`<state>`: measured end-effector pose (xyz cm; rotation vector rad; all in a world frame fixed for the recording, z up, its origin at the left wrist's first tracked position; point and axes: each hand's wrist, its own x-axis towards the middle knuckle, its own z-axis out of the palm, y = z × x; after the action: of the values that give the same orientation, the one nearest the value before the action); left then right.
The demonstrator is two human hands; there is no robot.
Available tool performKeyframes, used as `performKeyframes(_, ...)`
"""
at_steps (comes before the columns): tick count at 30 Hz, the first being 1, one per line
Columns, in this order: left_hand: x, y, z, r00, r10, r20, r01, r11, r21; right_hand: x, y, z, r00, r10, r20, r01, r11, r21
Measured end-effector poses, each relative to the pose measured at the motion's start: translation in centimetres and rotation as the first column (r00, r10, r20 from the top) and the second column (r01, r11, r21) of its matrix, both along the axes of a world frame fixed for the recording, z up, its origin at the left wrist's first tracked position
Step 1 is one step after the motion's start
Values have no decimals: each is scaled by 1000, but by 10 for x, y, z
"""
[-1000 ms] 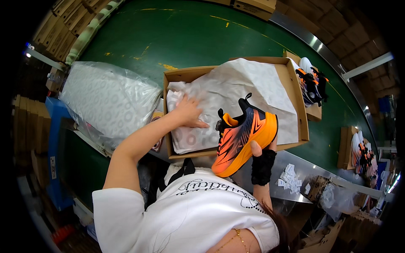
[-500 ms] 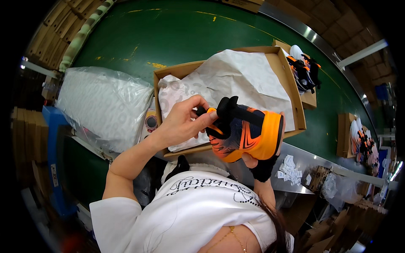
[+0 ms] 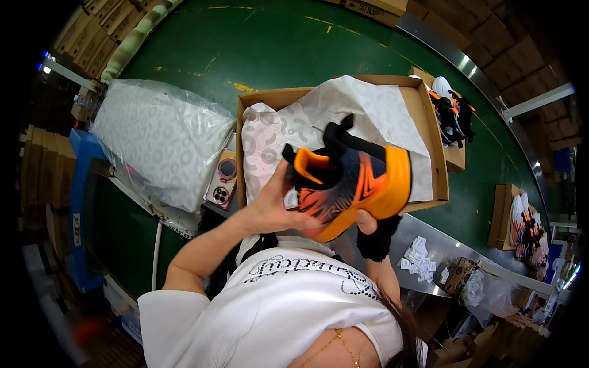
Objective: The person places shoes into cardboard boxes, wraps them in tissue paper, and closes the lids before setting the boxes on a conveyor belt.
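An orange and dark navy sports shoe point(image 3: 350, 190) with a black strap is held up between my two hands. My left hand point(image 3: 270, 205) is closed around its heel end, beside the orange-lined collar. Of my right hand point(image 3: 366, 222), mostly the thumb shows, pressed to the sole near the orange toe; its other fingers are hidden behind the shoe. A black band wraps that wrist. Below and beyond the shoe lies an open cardboard box point(image 3: 437, 147), lined with patterned white tissue paper point(image 3: 368, 107).
Left of the box are a phone point(image 3: 219, 195) and a plastic-wrapped stack of patterned paper point(image 3: 159, 138). Small white slips point(image 3: 419, 260) lie on the metal surface at right. More shoes point(image 3: 451, 113) rest in a carton point(image 3: 455, 156) behind the box, others point(image 3: 527, 227) farther right.
My left hand has moved from the black strap at the collar down around the heel. The shoe has turned, so its orange-lined opening shows more. My right hand still holds the toe end.
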<state>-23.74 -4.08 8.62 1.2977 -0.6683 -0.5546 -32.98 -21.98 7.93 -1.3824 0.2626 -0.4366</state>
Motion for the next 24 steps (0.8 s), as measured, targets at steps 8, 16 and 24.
performKeyframes(8,45,-28,-41,624,295,-723,-506,858,-86,-24,-18,1,914,346,-211,-405,807,-431)
performKeyframes(16,73,-61,-114,473,239,-848,6,961,275,-48,-27,-97,893,-21,-450,318,737,597)
performKeyframes(24,134,-6,-75,763,453,-461,-450,884,126,-15,-18,-84,867,-498,-31,330,618,-713)
